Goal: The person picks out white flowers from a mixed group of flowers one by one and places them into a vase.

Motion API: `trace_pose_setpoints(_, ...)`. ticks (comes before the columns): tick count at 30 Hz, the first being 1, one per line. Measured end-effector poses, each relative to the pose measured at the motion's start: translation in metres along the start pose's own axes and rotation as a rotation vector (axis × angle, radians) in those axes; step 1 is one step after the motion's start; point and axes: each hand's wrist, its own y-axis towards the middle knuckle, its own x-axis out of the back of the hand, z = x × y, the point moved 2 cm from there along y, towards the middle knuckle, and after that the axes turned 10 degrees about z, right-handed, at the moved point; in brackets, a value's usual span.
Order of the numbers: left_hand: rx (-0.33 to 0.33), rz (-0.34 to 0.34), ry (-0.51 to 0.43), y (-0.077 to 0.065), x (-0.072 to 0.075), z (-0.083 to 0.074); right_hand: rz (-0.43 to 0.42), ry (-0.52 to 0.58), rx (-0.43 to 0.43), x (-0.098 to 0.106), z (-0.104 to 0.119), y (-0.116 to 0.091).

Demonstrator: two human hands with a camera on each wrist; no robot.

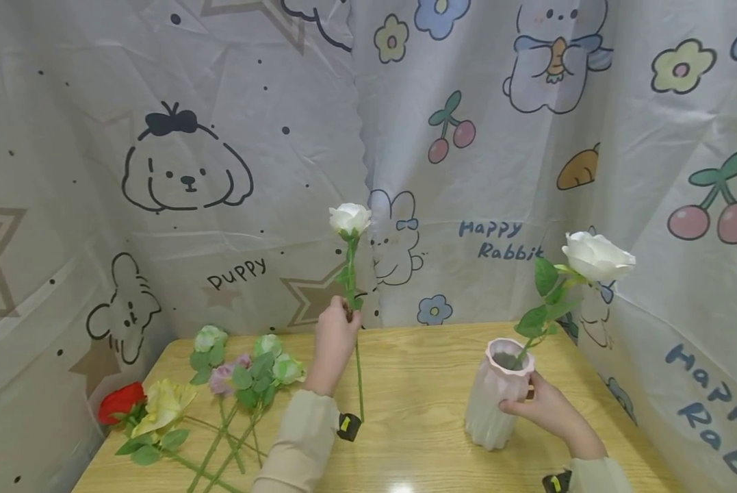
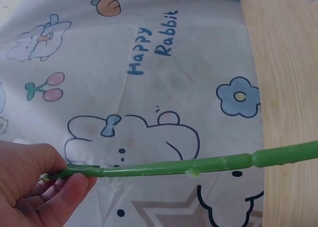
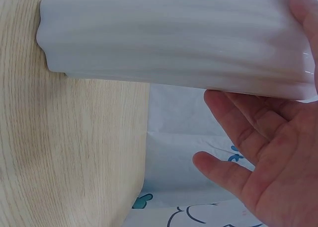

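My left hand [image 1: 337, 335] pinches the green stem [image 2: 218, 163] of a white artificial rose [image 1: 350, 219] just below its leaves. The rose stands upright over the table, and its long stem hangs down past my hand toward the sleeve. On the right, a ribbed white-pink vase [image 1: 491, 404] stands on the table with another white rose [image 1: 597, 257] in it, leaning right. My right hand [image 1: 549, 407] holds this vase near its rim, thumb in front and fingers behind. In the right wrist view, fingertips [image 3: 218, 100] lie along the vase wall [image 3: 169, 38].
Several loose flowers lie at the table's left: a red rose [image 1: 122, 402], a yellow one [image 1: 163, 405], a mauve one [image 1: 223, 378] and pale green ones [image 1: 288, 368], stems pointing toward the front. A printed curtain [image 1: 269, 171] hangs behind and beside the wooden table [image 1: 417, 411].
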Motion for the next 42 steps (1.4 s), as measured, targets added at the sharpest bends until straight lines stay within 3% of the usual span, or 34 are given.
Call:
trace_pose_setpoints(16, -0.079, -0.035, -0.047, 0.007, -0.008, -0.027, -0.014, 0.001, -0.007, -0.001, 0.002, 0.000)
trace_pose_setpoints(27, -0.191, -0.043, -0.099, 0.007, -0.016, -0.050, -0.009, 0.003, -0.010, -0.001, 0.003, -0.001)
trace_pose_setpoints(35, -0.229, -0.019, -0.136, 0.006, -0.022, -0.063, -0.011, -0.002, -0.003, -0.003, -0.001, 0.001)
trace_pose_setpoints(42, -0.321, -0.069, -0.090, 0.004, -0.031, -0.076, -0.013, 0.005, -0.007, -0.002, 0.000, 0.002)
